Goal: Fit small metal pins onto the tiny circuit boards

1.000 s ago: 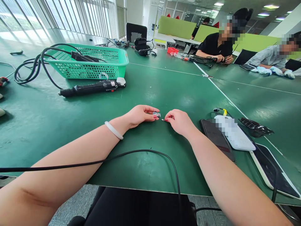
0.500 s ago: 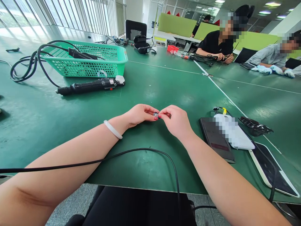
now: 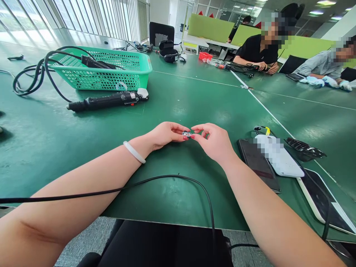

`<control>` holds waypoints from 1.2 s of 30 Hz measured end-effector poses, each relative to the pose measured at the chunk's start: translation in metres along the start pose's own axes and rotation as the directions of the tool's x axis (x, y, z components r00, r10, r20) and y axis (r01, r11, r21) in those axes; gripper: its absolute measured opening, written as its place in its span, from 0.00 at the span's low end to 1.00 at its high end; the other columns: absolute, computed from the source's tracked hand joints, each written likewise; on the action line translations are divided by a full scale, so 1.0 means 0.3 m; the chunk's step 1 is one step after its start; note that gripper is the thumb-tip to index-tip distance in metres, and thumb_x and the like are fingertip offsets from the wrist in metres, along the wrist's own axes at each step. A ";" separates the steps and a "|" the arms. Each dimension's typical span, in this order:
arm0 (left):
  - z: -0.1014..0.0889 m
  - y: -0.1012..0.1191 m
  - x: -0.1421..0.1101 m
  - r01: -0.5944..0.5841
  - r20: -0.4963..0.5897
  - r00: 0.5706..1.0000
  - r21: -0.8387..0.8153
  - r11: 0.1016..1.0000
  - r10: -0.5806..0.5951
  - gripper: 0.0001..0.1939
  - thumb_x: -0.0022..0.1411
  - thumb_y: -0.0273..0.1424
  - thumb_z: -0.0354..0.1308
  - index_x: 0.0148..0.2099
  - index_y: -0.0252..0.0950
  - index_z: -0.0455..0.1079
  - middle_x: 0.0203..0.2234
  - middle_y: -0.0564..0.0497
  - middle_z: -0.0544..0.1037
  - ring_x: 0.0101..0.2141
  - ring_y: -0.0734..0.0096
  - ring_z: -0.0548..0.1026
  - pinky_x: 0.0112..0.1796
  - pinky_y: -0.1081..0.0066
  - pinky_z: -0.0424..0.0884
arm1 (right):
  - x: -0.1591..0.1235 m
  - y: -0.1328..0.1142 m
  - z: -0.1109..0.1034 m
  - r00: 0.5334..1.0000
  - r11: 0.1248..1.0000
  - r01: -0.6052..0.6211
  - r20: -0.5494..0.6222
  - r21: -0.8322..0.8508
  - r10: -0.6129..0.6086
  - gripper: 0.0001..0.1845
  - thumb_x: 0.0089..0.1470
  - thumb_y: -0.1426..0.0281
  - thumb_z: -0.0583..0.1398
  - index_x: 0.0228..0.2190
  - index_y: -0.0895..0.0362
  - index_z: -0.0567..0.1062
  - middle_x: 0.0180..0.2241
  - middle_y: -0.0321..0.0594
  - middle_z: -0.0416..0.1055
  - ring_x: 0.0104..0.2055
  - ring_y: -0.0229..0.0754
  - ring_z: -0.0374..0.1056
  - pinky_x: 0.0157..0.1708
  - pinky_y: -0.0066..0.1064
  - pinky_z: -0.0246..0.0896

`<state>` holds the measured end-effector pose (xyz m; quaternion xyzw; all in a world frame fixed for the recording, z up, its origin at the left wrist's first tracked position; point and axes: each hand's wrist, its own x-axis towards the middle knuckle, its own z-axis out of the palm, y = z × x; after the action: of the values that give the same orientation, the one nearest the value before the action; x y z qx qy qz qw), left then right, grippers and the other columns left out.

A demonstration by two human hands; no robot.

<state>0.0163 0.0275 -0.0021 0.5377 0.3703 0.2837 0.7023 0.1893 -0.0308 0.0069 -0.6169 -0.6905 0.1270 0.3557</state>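
Observation:
My left hand (image 3: 169, 133), with a white bangle on its wrist, pinches a small black-and-silver part (image 3: 187, 134) between fingertips and thumb. The part is too small to tell its kind. Just to its right is my right hand (image 3: 213, 139), its index finger and thumb parted. The right thumb tip is at the part's edge; I cannot tell whether it touches. Both hands are low over the green table (image 3: 178, 193). A black cable (image 3: 167, 175) crosses in front of my left forearm.
Left stands a green basket (image 3: 102, 74) with cords, a black electric screwdriver (image 3: 108, 101) before it. To the right lie a dark phone (image 3: 258, 163), a white device (image 3: 280, 155), a tablet (image 3: 325, 200) and a black plastic piece (image 3: 305, 148). Two people sit across the table.
My right index finger has lifted away from the thumb, and the right hand has shifted slightly right. More of the small part shows in my left hand.

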 end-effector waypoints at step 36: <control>0.045 0.043 -0.025 0.023 -0.249 0.967 -0.085 0.996 -0.044 0.07 0.60 0.19 0.48 0.34 0.31 0.67 0.28 0.46 0.77 0.30 0.75 0.76 0.39 0.71 0.72 | 0.017 -0.027 0.109 0.969 0.970 0.215 -0.101 -0.115 -0.226 0.08 0.51 0.65 0.60 0.34 0.55 0.75 0.33 0.40 0.74 0.38 0.43 0.65 0.39 0.34 0.60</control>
<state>0.0230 0.0175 0.0140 0.4620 0.4532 0.3524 0.6760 0.1620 -0.0190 -0.0098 -0.5600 -0.7391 0.0158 0.3740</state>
